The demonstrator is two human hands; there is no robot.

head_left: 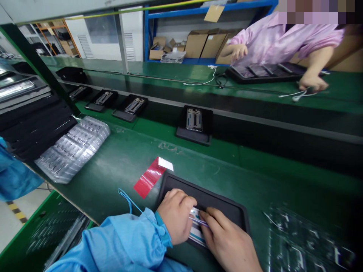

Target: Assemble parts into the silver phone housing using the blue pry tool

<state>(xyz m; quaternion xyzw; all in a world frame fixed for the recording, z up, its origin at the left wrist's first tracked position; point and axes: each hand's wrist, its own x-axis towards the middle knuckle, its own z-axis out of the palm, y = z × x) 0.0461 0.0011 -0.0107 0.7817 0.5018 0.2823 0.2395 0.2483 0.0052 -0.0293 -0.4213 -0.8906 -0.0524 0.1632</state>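
A phone frame (196,231) with white and blue-green strips lies in a black tray (227,207) at the front. My left hand (178,215) is closed around the frame's left side, its fingers curled over the edge. Above the frame, my right hand (227,238) pinches a thin purple tool (200,221) whose tip points toward my left hand. Both hands partly cover the frame. Just beyond the tray's left corner lie a red film strip (149,178) and a white piece (165,163).
Clear plastic trays lie at the left (75,149) and right front (306,241). Behind the bench, a conveyor (241,124) carries several phone frames in black holders (194,124). Across it, a person in pink (272,41) handles white cables. A blue sleeve (17,173) shows at far left.
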